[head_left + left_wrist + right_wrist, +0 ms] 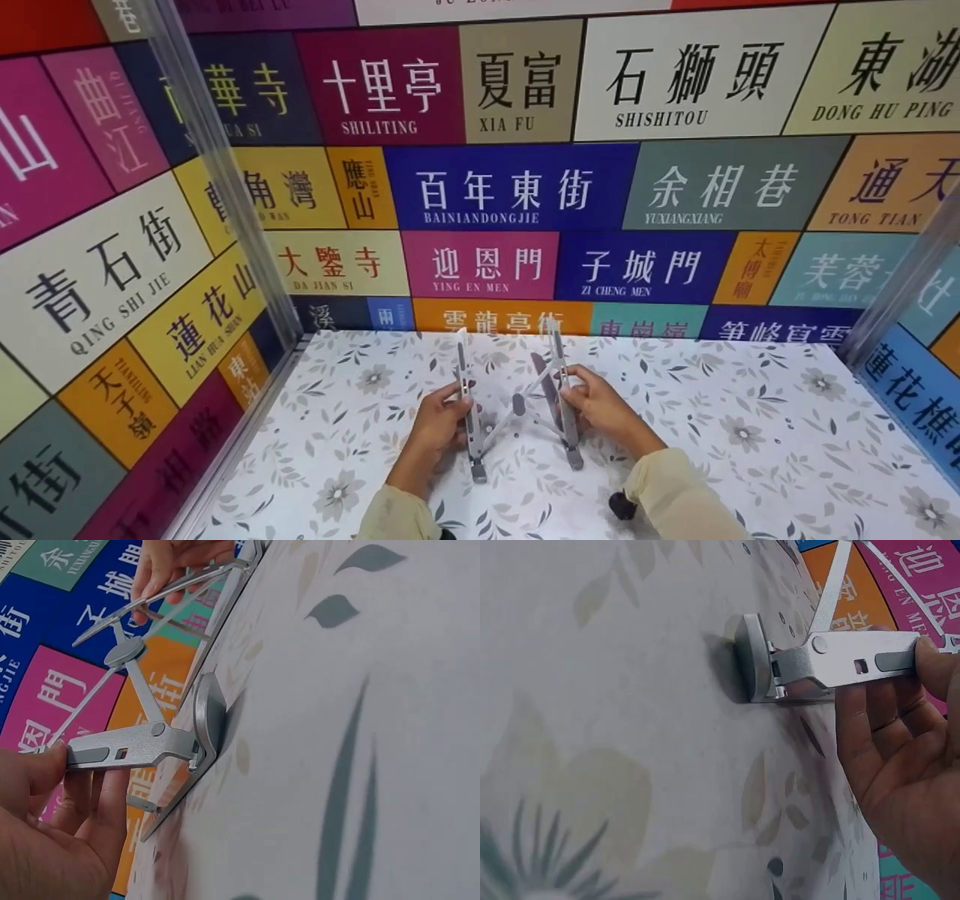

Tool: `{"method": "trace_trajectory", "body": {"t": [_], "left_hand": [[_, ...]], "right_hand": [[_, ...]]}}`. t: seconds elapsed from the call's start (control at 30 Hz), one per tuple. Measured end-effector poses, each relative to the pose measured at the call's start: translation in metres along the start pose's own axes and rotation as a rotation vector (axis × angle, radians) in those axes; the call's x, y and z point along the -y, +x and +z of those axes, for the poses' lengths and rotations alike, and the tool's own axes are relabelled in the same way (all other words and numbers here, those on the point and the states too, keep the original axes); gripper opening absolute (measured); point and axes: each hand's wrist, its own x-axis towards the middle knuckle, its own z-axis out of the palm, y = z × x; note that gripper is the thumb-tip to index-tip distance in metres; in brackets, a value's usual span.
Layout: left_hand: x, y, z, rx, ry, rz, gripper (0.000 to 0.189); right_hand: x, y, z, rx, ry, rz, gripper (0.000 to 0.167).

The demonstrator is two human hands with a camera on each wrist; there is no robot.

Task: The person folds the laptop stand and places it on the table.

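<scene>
A silver folding laptop stand (519, 405) stands spread on the tabletop, its two side arms joined by crossed struts with a grey pivot. My left hand (442, 416) pinches the left arm between thumb and fingers. On the other side, my right hand (600, 405) grips the right arm the same way. In the left wrist view, the left hand (67, 817) holds the flat bar of the stand (135, 746) near its grey pad, and the hooked front foot is close to the table. The right wrist view shows the right hand (907, 735) with its thumb on the bar's pad.
The table (750, 480) has a white cover printed with grey leaves and flowers. Behind it rises a wall of coloured name signs (510, 187). Clear upright edge strips (232, 180) stand at the table's back corners. A black wrist strap piece (621, 505) shows at the right sleeve.
</scene>
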Motion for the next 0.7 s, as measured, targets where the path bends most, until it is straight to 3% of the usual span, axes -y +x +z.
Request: {"method": "trace_trajectory", "body": {"t": [0.33,0.57,0.7], "left_hand": [[-0.003,0.01,0.027,0.053,0.067,0.009,0.036],[-0.001,0.002,0.044,0.116,0.061,0.034,0.035],[0.001,-0.002,0.053,0.117,0.068,0.04,0.035]], "right_hand": [[-0.006,-0.035,-0.018,-0.051,-0.078,-0.013,0.035],[-0.009,-0.055,-0.032,-0.034,-0.037,-0.024,0.036],[-0.011,-0.063,-0.038,-0.061,-0.066,-0.019,0.037]]}}
